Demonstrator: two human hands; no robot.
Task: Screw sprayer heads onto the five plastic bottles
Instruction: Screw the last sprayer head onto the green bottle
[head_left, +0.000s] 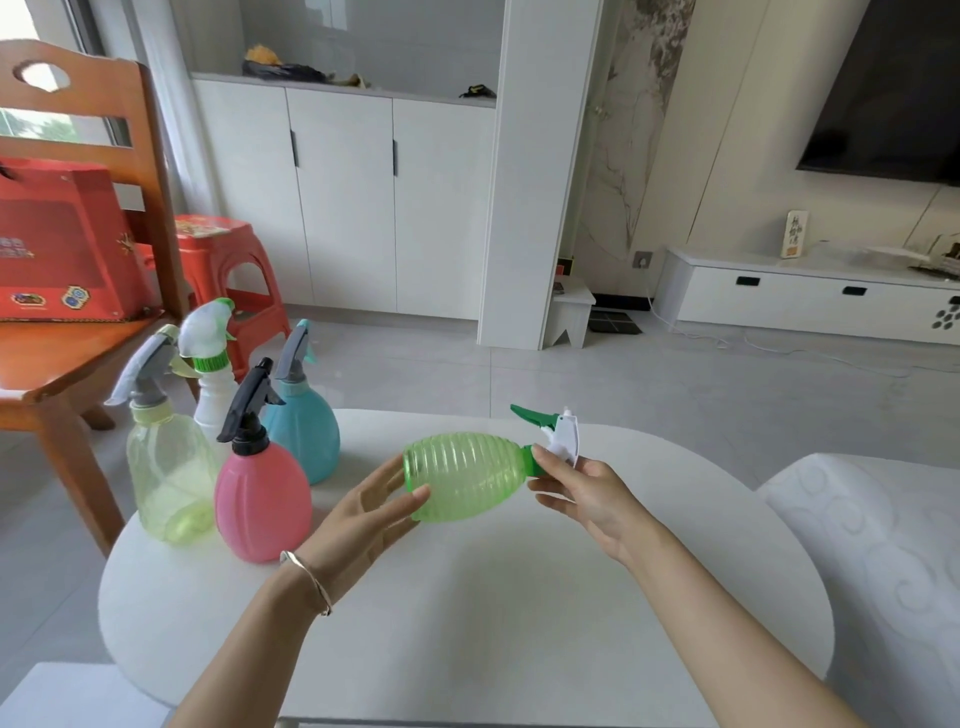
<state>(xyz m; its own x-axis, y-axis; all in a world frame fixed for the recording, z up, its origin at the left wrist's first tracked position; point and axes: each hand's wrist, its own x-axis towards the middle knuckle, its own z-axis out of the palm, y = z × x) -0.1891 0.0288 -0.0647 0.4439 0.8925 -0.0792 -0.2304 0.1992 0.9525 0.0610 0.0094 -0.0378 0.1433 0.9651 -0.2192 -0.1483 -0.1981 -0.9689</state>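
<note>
A ribbed green bottle (462, 475) lies on its side in the air above the white table (467, 597). My left hand (363, 514) cups its base. My right hand (587, 491) grips its green collar, where a white sprayer head (563, 434) with a green trigger sits on the neck. At the table's left stand a pink bottle (262, 501) with a black sprayer, a pale yellow bottle (169, 478) with a grey sprayer, a blue bottle (306, 436) with a grey sprayer, and a white bottle (213, 400) with a white and green sprayer.
A wooden chair (67, 332) with a red box (62, 239) on its seat stands left of the table, with a red plastic stool (228, 270) behind it. A white patterned seat (883, 571) is at the right. White cabinets line the far wall.
</note>
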